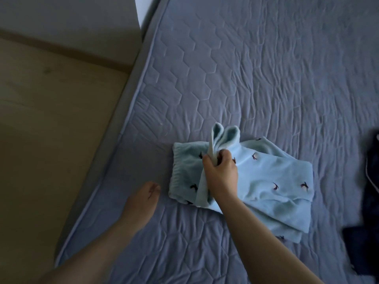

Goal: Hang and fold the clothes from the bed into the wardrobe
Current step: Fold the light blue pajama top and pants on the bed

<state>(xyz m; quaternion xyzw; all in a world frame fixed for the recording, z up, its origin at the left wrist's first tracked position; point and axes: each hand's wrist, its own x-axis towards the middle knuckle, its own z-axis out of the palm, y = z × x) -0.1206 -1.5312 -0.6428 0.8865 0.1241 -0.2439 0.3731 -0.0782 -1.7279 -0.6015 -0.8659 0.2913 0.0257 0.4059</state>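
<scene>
Pale-blue fleece garment (276, 181), lower centre on bed (266, 78): soft, light, limp; right hand (221, 175) grip pinches bunched fold; left hand (143, 199) relaxed, empty

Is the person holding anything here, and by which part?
The right hand grips the light blue garment by a bunched fold of its fabric, which sticks up above the grip. The left hand holds nothing.

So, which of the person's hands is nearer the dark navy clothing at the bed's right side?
Right. The right hand, gripping pale blue fabric, is left of the dark navy clothing; the left hand lies farther left, beyond that fabric, on the grey quilted mattress.
</scene>
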